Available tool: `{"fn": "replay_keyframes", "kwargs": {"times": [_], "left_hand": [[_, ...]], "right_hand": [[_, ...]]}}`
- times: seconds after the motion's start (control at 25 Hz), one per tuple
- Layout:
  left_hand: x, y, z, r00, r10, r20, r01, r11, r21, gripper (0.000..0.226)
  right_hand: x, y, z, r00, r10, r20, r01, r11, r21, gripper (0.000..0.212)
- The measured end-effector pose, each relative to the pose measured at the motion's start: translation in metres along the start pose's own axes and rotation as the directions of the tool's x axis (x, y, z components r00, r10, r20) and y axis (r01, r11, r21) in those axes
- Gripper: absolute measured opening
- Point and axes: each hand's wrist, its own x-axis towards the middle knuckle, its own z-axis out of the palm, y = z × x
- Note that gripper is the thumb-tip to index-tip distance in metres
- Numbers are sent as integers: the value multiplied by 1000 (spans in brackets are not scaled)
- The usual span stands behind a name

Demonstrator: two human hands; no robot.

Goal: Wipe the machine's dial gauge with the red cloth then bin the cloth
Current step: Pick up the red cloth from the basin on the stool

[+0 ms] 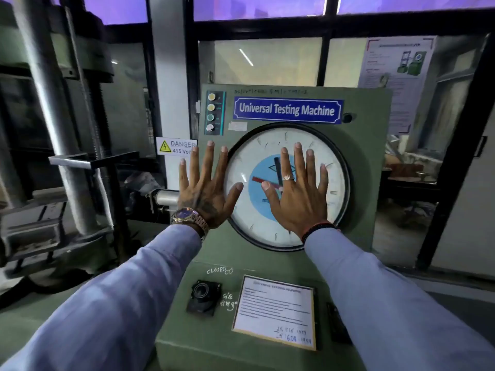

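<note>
The round white dial gauge [251,210] with a black rim and a blue centre fills the front of the green testing machine [364,145]. My left hand [206,188] is raised in front of the gauge's left edge, fingers spread, holding nothing. My right hand [300,191] is spread flat in front of the gauge's middle and lower right, also empty, and it hides part of the face. No red cloth and no bin are in view.
A row of indicator lamps [211,112] sits at the machine's upper left, above a danger sign [175,147]. On the sloped console below are a black knob [202,294] and a paper notice [276,309]. The load frame's steel columns [53,108] stand at the left.
</note>
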Motion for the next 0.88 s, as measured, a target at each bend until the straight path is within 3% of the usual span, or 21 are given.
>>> {"fn": "replay_keyframes", "kwargs": {"times": [0.4, 0.88], "left_hand": [[-115, -94, -54, 963, -268, -26, 268, 950, 160, 91], [-348, -284, -190, 795, -599, -99, 583, 709, 397, 87]], "right_hand": [[-47, -137, 39, 974, -202, 105, 178, 963, 205, 87], [-175, -433, 45, 824, -542, 163, 381, 744, 549, 87]]}}
